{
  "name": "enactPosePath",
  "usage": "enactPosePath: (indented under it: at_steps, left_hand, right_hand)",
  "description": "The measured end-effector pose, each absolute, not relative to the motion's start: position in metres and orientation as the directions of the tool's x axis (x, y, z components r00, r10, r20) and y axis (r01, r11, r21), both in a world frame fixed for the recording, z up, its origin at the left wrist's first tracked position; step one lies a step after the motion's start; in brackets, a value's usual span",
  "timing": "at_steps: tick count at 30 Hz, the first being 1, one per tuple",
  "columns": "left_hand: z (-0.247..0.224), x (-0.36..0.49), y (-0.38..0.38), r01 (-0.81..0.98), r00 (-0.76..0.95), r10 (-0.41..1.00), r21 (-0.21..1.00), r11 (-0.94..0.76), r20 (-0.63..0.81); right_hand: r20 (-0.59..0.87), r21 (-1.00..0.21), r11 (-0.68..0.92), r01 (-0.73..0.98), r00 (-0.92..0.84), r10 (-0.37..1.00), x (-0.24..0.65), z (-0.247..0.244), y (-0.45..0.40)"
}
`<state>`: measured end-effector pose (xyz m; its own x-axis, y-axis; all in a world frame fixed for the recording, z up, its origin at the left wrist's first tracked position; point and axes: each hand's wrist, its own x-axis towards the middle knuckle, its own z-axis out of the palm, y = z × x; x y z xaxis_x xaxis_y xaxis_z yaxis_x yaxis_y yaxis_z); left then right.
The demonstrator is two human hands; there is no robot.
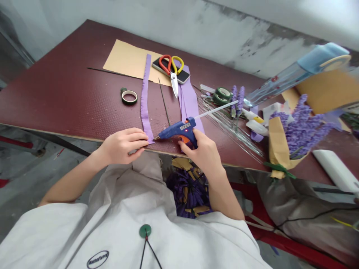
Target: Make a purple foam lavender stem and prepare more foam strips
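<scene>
My right hand [204, 151] is wrapped round the handle of a blue glue gun [179, 129] with an orange trigger and a small red light. A clear glue stick [217, 109] juts from its back. The nozzle points left, close to the near end of a fringed purple paper strip [144, 99]. At that end, by the table's front edge, my left hand [125, 145] has its fingers bent together on the strip. The strip runs away from me, its far end on tan paper [127, 56]. A thin dark stem [164, 101] lies right of the strip.
Scissors [172, 71] lie on a phone [183, 77], near purple paper [190, 99]. Green tape [129, 97] sits left. Rightward are wire stems [231, 129], tape rolls [222, 95], a wrapped purple bouquet [280, 144] and a tilted blue bottle [294, 74]. Purple pieces [187, 190] fill a container below.
</scene>
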<state>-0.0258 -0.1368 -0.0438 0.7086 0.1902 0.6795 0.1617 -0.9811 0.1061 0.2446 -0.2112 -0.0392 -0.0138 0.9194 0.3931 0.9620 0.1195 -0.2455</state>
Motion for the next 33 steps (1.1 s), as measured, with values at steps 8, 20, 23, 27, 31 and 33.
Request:
enactPosePath:
  at_steps: [8, 20, 23, 27, 31, 33]
  left_hand:
    - [-0.042, -0.026, -0.138, 0.165, 0.713, 0.193, 0.107, -0.981, 0.674]
    - [-0.044, -0.027, -0.138, 0.168, 0.711, 0.207, 0.123, -0.978, 0.672]
    - [-0.044, -0.026, -0.137, 0.166, 0.711, 0.206, 0.125, -0.978, 0.672]
    - [-0.044, -0.026, -0.137, 0.157, 0.707, 0.194, 0.117, -0.981, 0.68]
    - [-0.045, -0.026, -0.137, 0.165, 0.706, 0.199, 0.116, -0.98, 0.68]
    - [-0.045, -0.026, -0.137, 0.169, 0.706, 0.203, 0.117, -0.979, 0.679]
  right_hand:
    - [0.352, -0.257, 0.145, 0.956, -0.047, 0.935, 0.248, -0.036, -0.215]
    - [0.407, -0.273, 0.164, 0.948, -0.04, 0.912, 0.251, -0.04, -0.217]
    - [0.421, -0.265, 0.173, 0.949, -0.047, 0.906, 0.252, -0.04, -0.217]
    - [0.468, -0.221, 0.186, 0.957, -0.063, 0.881, 0.251, -0.042, -0.219]
    - [0.537, -0.134, 0.196, 0.971, -0.095, 0.838, 0.246, -0.042, -0.225]
    - [0.565, -0.074, 0.189, 0.979, -0.115, 0.817, 0.244, -0.041, -0.229]
